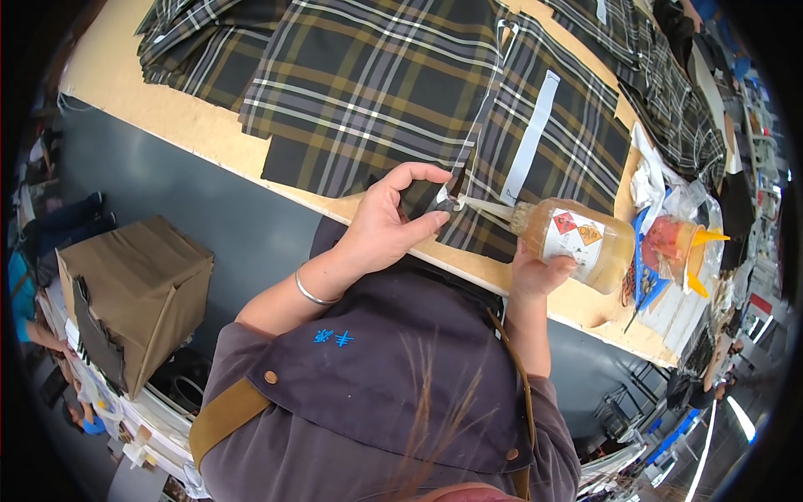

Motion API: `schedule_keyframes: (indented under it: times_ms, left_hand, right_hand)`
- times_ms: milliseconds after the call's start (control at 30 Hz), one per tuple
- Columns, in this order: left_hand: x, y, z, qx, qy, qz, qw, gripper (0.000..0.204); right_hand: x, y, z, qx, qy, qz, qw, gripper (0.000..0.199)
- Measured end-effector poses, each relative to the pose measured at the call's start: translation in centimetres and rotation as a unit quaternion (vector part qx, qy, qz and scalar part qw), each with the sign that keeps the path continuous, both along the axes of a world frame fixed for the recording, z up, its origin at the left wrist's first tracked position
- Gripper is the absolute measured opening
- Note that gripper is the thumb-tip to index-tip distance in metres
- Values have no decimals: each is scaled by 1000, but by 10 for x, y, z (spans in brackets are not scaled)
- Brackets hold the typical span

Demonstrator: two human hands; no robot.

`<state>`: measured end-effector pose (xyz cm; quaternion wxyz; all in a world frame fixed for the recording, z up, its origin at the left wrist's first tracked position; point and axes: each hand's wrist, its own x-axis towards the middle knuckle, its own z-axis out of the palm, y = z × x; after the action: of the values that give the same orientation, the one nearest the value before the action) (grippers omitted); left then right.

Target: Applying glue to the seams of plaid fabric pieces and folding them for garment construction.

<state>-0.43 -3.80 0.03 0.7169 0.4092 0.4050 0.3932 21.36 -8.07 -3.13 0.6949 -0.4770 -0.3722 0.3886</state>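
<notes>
My right hand (537, 272) is wrapped round a clear glue bottle (617, 243) with amber contents, a white label and hazard diamonds. The bottle lies tilted on its side, and its tapered nozzle (489, 209) points left. At the nozzle's tip, my left hand (389, 209) curls its thumb and forefinger about a small dark fabric piece (418, 197) with a whitish edge. Just beyond both hands lie dark plaid fabric panels (368, 92); a pale strip (533, 134) rests on the right panel.
The pale wooden table (176, 117) runs diagonally. At its right stand a pinkish container (665, 243) with yellow-handled tools (709, 238), crumpled plastic (648, 171) and a blue tray (646, 280). More plaid fabric (213, 54) is heaped at the far left. A brown box (138, 293) stands behind, left.
</notes>
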Motion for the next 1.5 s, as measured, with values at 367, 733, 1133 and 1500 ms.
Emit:
schedule_keyframes:
  times_ms: [367,733,1133,1500]
  left_hand:
    - [1,3,2,-7,-23,5,1000,37]
    - [21,-23,2,170,82,-255,948,25]
    - [15,-9,19,187,126,-358,906,26]
    - [-50,109,102,569,445,103,683,41]
  right_hand:
    - [-4,9,14,-87,166,-35,982,69]
    - [-7,175,86,-95,149,270,946,69]
    - [-83,241,54,-242,41,390,888,57]
    - [62,134,138,157,377,16,913,56]
